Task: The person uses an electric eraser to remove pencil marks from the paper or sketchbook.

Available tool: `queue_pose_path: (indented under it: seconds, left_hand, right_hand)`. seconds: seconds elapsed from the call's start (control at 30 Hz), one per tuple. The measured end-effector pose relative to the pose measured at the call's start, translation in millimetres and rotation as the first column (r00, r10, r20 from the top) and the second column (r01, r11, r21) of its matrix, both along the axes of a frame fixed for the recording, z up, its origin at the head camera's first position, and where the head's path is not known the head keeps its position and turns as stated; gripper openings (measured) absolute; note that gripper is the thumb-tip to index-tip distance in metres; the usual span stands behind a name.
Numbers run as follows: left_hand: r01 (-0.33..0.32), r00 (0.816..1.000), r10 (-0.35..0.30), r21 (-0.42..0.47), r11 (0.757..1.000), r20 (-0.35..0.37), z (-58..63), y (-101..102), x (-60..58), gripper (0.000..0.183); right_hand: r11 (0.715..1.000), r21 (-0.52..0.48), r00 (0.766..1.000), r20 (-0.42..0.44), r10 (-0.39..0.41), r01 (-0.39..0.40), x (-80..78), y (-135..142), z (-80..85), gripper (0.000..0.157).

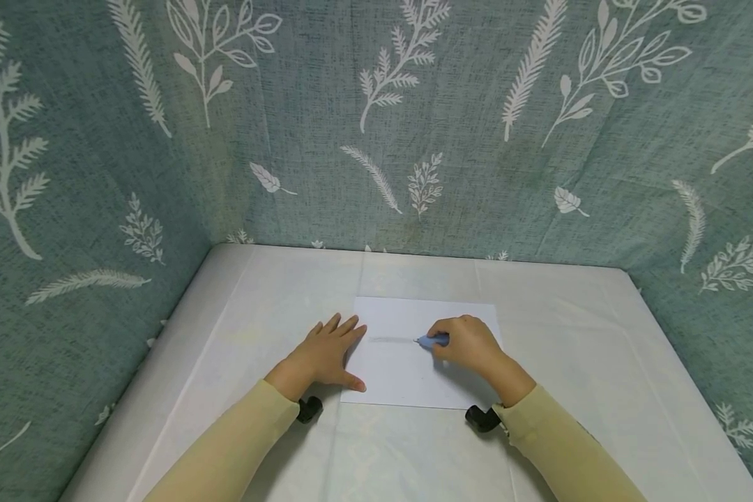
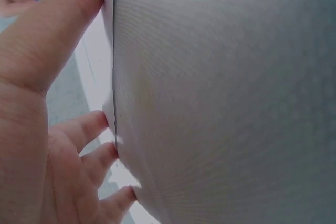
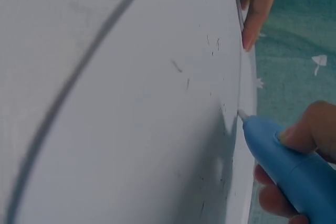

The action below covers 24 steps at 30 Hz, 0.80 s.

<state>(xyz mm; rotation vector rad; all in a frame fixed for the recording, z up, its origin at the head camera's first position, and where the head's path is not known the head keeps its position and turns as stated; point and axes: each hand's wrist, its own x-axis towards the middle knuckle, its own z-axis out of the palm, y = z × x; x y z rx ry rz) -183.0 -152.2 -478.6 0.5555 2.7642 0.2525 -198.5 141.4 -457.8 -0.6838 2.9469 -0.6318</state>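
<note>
A white sheet of paper (image 1: 395, 383) lies on the table with a faint grey line (image 1: 389, 339) across it. My right hand (image 1: 473, 341) grips a light blue electric eraser (image 3: 294, 166), thumb on its button. Its narrow pale tip (image 3: 242, 115) meets the paper at the right end of the line. Small dark crumbs (image 3: 188, 84) are scattered on the sheet in the right wrist view. My left hand (image 1: 325, 354) rests with spread fingers at the sheet's left edge, its thumb and fingertips (image 2: 107, 150) on the paper and by its border.
A white cloth with fold creases covers the table (image 1: 276, 293). Green fabric walls (image 1: 326, 90) with white leaf prints rise behind and at both sides. A black wrist mount (image 1: 482, 418) sits under the right sleeve, another (image 1: 310, 409) under the left.
</note>
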Motion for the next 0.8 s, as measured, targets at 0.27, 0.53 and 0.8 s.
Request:
queue_pose_path:
  seconds: [0.27,0.53,0.8]
  left_hand:
    - [0.002,1.000,-0.002,0.000,1.000,-0.003,1.3,0.0,0.4,0.117]
    - [0.010,1.000,-0.010,0.002,1.000,-0.003,1.0,-0.2,0.2,0.117]
    - [0.003,1.000,-0.003,0.003,1.000,-0.001,-0.2,-0.7,0.5,0.118]
  right_hand:
    - [1.000,-0.005,1.000,-0.002,0.022,-0.022,-0.4,0.1,-0.4,0.017]
    - [1.000,0.005,1.000,-0.020,-0.004,0.005,-0.1,-0.5,0.0,0.017]
    - [1.000,0.016,1.000,-0.018,0.022,-0.021,-0.3,-1.5,-0.5,0.018]
